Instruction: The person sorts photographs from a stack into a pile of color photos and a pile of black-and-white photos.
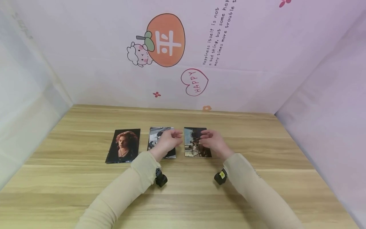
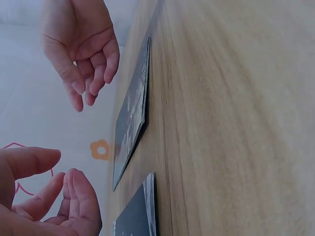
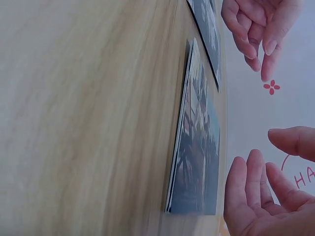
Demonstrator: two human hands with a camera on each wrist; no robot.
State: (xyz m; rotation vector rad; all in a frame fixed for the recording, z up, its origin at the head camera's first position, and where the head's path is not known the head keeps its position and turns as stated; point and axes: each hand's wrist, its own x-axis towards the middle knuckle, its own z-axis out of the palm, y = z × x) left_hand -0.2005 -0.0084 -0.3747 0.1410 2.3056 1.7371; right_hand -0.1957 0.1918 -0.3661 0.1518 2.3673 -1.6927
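Three photo cards or thin piles of them lie in a row on the wooden table. My left hand (image 1: 168, 142) hovers over the middle photo (image 1: 153, 136), partly hiding it. Above the right edge of the right photo (image 1: 194, 143), which shows dark figures against a blue-green sky, is my right hand (image 1: 215, 142). Both hands have loosely bent fingers and nothing in them. In the right wrist view, the right photo (image 3: 197, 147) shows layered edges, and my right hand (image 3: 266, 201) is apart from it. The left photo (image 1: 124, 146) shows a long-haired person on black.
The wooden tabletop (image 1: 188, 203) meets a printed cloth wall (image 1: 243, 89) at the back, with an orange cartoon and lettering. Pale cloth walls stand at left (image 1: 28, 79) and right (image 1: 328, 111). Each wrist carries a small black camera (image 1: 161, 179).
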